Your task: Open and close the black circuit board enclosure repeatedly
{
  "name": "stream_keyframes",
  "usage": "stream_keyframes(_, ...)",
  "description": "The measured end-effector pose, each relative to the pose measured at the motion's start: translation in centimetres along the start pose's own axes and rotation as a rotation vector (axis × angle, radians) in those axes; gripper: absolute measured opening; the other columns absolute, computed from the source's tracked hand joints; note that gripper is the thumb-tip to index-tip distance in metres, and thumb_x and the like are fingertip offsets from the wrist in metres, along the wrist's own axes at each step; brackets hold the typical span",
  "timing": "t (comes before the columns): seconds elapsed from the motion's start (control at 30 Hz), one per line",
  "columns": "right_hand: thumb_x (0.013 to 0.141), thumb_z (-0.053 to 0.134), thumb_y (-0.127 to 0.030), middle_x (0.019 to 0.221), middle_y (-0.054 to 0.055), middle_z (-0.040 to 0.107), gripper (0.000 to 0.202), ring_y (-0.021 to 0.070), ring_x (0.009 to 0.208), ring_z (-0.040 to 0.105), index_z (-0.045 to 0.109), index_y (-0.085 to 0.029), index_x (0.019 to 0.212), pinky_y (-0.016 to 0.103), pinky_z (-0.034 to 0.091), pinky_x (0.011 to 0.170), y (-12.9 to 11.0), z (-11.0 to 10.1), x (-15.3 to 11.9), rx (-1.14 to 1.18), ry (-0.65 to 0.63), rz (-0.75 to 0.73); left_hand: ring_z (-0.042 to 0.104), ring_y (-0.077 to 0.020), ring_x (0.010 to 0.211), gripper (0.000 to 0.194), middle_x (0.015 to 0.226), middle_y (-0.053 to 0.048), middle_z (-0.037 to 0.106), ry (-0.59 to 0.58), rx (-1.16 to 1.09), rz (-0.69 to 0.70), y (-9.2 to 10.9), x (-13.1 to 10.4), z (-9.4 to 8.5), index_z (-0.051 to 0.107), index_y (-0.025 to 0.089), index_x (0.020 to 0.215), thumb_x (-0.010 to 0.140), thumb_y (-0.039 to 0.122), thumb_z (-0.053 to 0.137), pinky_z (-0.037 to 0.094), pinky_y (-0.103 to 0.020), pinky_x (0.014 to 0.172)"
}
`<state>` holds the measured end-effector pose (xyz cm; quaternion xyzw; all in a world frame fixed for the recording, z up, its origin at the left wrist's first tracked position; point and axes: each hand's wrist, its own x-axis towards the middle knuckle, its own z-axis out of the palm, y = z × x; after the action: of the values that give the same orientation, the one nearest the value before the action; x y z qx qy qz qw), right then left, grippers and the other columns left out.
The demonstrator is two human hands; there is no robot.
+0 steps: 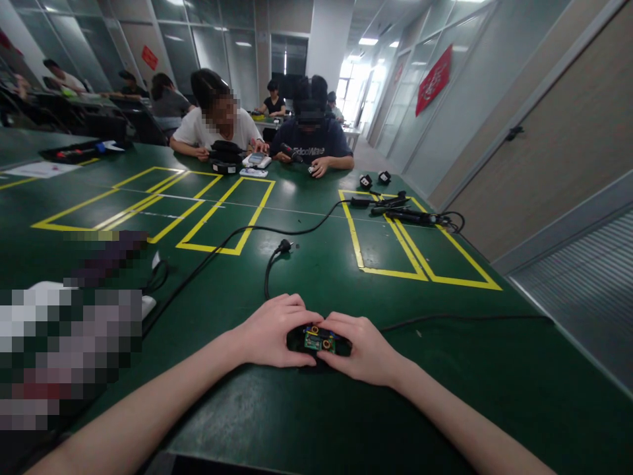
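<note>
Between my two hands, just above or on the green table, is a small circuit board with copper-wound coils and blue and yellow parts. Dark material, perhaps a black casing, shows around the board. My left hand curves around its left side, thumb at the near edge and fingers at the far edge. From the right, my right hand grips it the same way, and the fingertips of both hands nearly meet. A black power plug with its cable lies beyond my left hand.
A long black cable crosses the table. Yellow tape outlines mark the surface. Black tools and cables lie at the right, near two small black-and-white objects. Two people sit across; one holds a drill-like tool. Blurred items fill the left.
</note>
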<state>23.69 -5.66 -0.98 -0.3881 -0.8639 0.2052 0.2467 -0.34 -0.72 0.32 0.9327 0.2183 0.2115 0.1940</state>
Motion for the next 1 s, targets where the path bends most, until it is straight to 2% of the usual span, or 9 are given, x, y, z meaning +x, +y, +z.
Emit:
stream_keyframes(0.07, 0.090, 0.074, -0.028, 0.099, 0.006, 0.075, 0.030, 0.0203, 0.085, 0.073, 0.069, -0.020, 0.119, 0.029, 0.056, 0.072, 0.3, -0.1, -0.2, -0.008, 0.063, -0.039, 0.064, -0.0279, 0.104, 0.068, 0.113, -0.008, 0.073, -0.023, 0.041, -0.038, 0.0, 0.0, 0.0, 0.066, 0.020, 0.131, 0.075, 0.051, 0.089, 0.053, -0.041, 0.091)
stream_keyframes(0.17, 0.099, 0.066, -0.033, 0.107, 0.009, 0.076, 0.032, 0.0212, 0.090, 0.075, 0.065, -0.019, 0.127, 0.030, 0.058, 0.074, 0.6, -0.1, -0.2, -0.070, 0.103, -0.101, 0.060, -0.0314, 0.119, 0.064, 0.124, -0.009, 0.072, -0.060, 0.067, -0.067, 0.0, 0.0, -0.1, 0.068, 0.021, 0.128, 0.075, 0.051, 0.089, 0.049, -0.046, 0.102)
stream_keyframes(0.33, 0.107, 0.053, -0.036, 0.119, 0.012, 0.073, 0.035, 0.0229, 0.098, 0.075, 0.060, -0.019, 0.137, 0.030, 0.060, 0.075, 0.5, -0.1, 0.3, -0.251, 0.031, -0.097, 0.056, -0.0348, 0.130, 0.074, 0.132, -0.011, 0.069, -0.073, 0.090, -0.089, -0.3, 0.1, 0.0, 0.067, 0.021, 0.131, 0.072, 0.060, 0.089, 0.046, -0.049, 0.109)
stream_keyframes(0.43, 0.106, 0.055, -0.036, 0.126, 0.013, 0.071, 0.036, 0.0239, 0.104, 0.074, 0.061, -0.019, 0.136, 0.032, 0.062, 0.077, 0.4, -0.1, 0.6, -0.312, -0.015, -0.061, 0.053, -0.0371, 0.135, 0.082, 0.137, -0.013, 0.067, -0.071, 0.100, -0.089, -0.4, 0.1, 0.0, 0.066, 0.020, 0.133, 0.069, 0.066, 0.088, 0.043, -0.052, 0.114)
stream_keyframes(0.53, 0.103, 0.059, -0.037, 0.133, 0.014, 0.068, 0.040, 0.0261, 0.111, 0.072, 0.061, -0.020, 0.139, 0.035, 0.062, 0.080, 0.3, -0.3, 0.7, -0.342, -0.040, -0.033, 0.051, -0.0376, 0.136, 0.081, 0.139, -0.014, 0.066, -0.052, 0.099, -0.093, -0.3, 0.1, -0.2, 0.067, 0.019, 0.133, 0.071, 0.066, 0.087, 0.043, -0.053, 0.115)
stream_keyframes(0.63, 0.096, 0.067, -0.043, 0.134, 0.018, 0.068, 0.051, 0.0311, 0.114, 0.070, 0.061, -0.017, 0.141, 0.043, 0.061, 0.087, 0.2, -0.6, 0.6, -0.336, -0.038, -0.052, 0.056, -0.0343, 0.127, 0.064, 0.132, -0.013, 0.067, -0.017, 0.086, -0.091, -0.2, 0.1, -0.6, 0.069, 0.019, 0.128, 0.080, 0.059, 0.083, 0.050, -0.051, 0.109)
stream_keyframes(0.73, 0.089, 0.075, -0.046, 0.131, 0.019, 0.069, 0.058, 0.0345, 0.112, 0.068, 0.065, -0.016, 0.137, 0.052, 0.057, 0.094, 0.2, -0.9, 0.5, -0.323, -0.024, -0.069, 0.061, -0.0289, 0.115, 0.041, 0.122, -0.012, 0.068, 0.015, 0.071, -0.109, -0.4, 0.0, -1.0, 0.070, 0.019, 0.121, 0.088, 0.042, 0.076, 0.056, -0.043, 0.097)
stream_keyframes(0.87, 0.089, 0.074, -0.034, 0.127, 0.016, 0.071, 0.048, 0.0314, 0.110, 0.068, 0.067, -0.020, 0.134, 0.048, 0.057, 0.093, 0.4, -1.0, 0.5, -0.283, 0.008, -0.039, 0.066, -0.0221, 0.098, 0.025, 0.113, -0.007, 0.064, 0.042, 0.089, -0.172, -0.9, -0.2, -1.2, 0.069, 0.020, 0.113, 0.089, 0.028, 0.070, 0.057, -0.032, 0.082)
stream_keyframes(1.0, 0.089, 0.069, -0.023, 0.119, 0.015, 0.072, 0.038, 0.0284, 0.103, 0.069, 0.069, -0.018, 0.127, 0.044, 0.058, 0.088, 0.8, -0.6, 0.5, -0.246, 0.042, -0.045, 0.065, -0.0158, 0.075, 0.015, 0.098, -0.002, 0.066, -0.029, 0.088, -0.226, -1.0, -0.2, -1.2, 0.070, 0.020, 0.105, 0.092, 0.027, 0.066, 0.050, -0.026, 0.067)
